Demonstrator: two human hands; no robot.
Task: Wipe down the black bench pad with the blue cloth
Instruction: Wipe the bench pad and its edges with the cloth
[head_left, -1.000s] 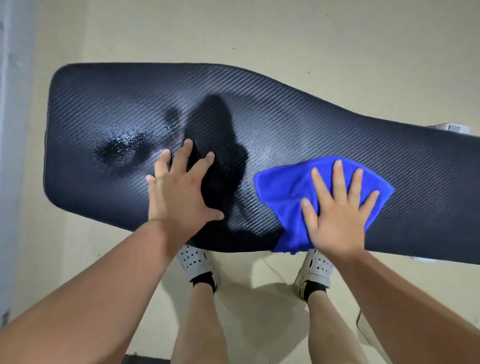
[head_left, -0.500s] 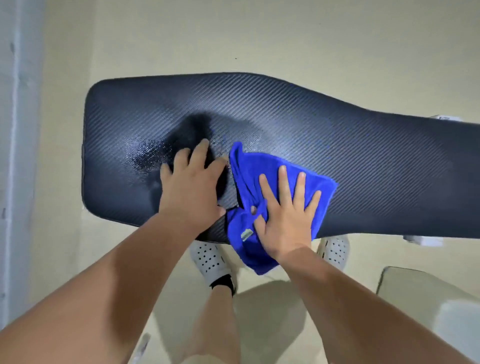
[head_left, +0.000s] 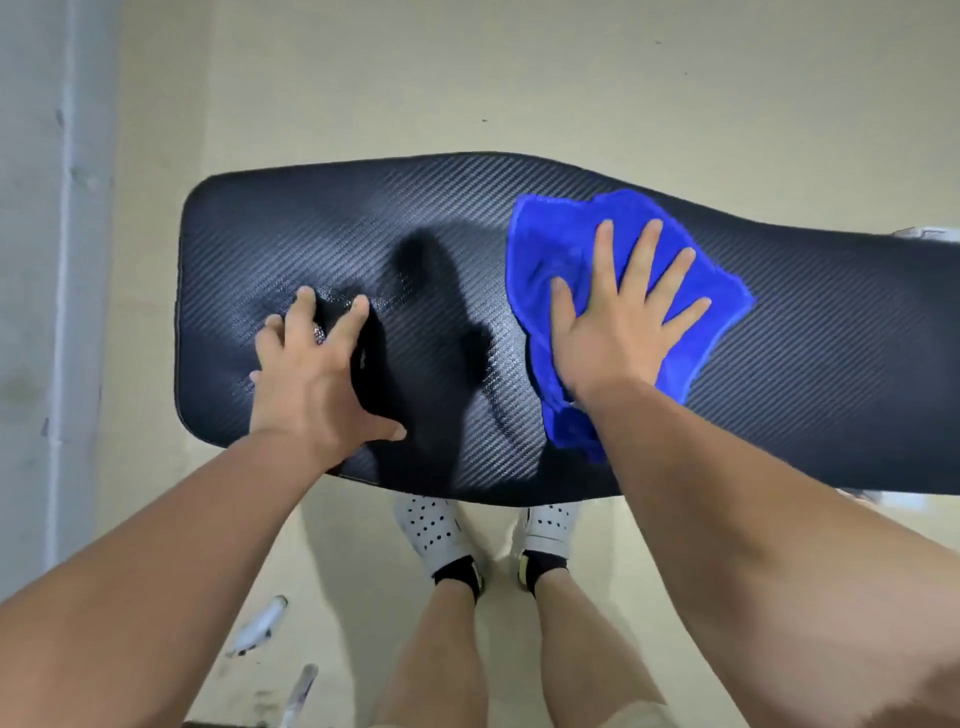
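While your right hand lies flat with its fingers spread wide on the blue cloth, pressing it against the black bench pad, your left hand is planted palm-down on the pad's left part, fingers splayed and slightly arched, grasping nothing. The two hands sit well apart, with a dark shadow falling on the pad between them. The cloth is rumpled and spread under your right palm on the middle of the pad; its far edge reaches almost to the pad's far rim, and a bunched fold trails back toward the near rim beside your right wrist. The pad runs across the view from a rounded left end to the right frame edge, its woven texture catching a sheen, and a glossy, wet-looking patch shows just around your left fingertips. Below the near rim your two feet in white perforated shoes and dark socks stand close together on the pale floor. At lower left, two blurred pale objects lie on the floor; you cannot tell what they are.
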